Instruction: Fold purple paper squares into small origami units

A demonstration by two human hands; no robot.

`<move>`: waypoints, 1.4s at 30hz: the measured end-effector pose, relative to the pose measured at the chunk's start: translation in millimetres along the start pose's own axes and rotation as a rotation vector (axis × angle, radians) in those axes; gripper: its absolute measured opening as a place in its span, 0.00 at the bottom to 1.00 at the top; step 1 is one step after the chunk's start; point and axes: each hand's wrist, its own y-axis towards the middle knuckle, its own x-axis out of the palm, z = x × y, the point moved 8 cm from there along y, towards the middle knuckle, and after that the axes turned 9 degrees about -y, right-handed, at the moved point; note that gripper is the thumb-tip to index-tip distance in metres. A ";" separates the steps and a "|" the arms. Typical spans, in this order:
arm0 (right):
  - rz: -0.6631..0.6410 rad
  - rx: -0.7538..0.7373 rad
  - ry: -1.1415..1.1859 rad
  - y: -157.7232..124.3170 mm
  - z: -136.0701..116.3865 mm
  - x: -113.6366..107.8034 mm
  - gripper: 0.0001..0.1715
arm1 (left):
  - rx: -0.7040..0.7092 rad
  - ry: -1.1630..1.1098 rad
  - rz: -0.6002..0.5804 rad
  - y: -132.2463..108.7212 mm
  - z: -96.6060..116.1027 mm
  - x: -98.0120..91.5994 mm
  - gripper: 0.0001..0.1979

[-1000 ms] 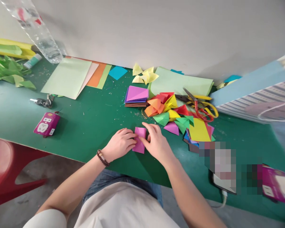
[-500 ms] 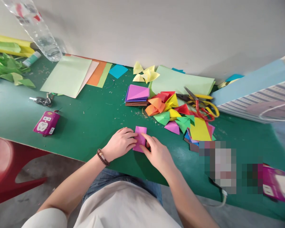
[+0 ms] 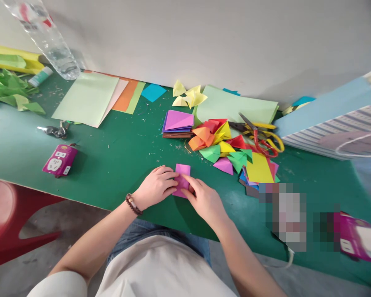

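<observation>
A folded strip of pink-purple paper [image 3: 183, 169] lies between my two hands near the front edge of the green table. My left hand [image 3: 157, 183] holds its left edge, with the fingertips resting on the paper. On the other side, my right hand [image 3: 205, 200] has thumb and index finger on the paper, its remaining fingers curled by the right edge. Beyond the hands sits a stack of coloured paper squares [image 3: 179, 120], purple on top. To its right is a pile of small folded paper pieces [image 3: 224, 136] in orange, yellow, red, green and purple.
Scissors [image 3: 259, 132] with red and yellow handles lie right of the pile, before a light-blue box [image 3: 327, 111]. Large paper sheets [image 3: 86, 99], a water bottle [image 3: 58, 53], keys [image 3: 57, 130] and a purple socket block [image 3: 60, 161] are on the left. A red stool [image 3: 3, 214] stands below.
My right index finger has slid slightly left across the paper. The left hand and the paper stay about where they were.
</observation>
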 end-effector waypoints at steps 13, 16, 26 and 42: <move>0.149 -0.095 -0.010 12.8 12.5 -17.1 0.11 | -0.021 0.056 -0.025 -0.4 1.7 3.0 0.09; 0.148 -0.202 -0.097 18.5 7.4 -16.5 0.11 | -0.026 0.058 -0.031 -0.6 1.6 3.9 0.10; 0.138 -0.029 0.279 14.8 24.1 -12.7 0.11 | -0.032 0.040 -0.026 0.1 1.6 2.6 0.09; 0.278 0.135 0.071 25.6 39.0 -12.3 0.15 | -0.016 0.028 0.006 0.3 0.1 1.6 0.09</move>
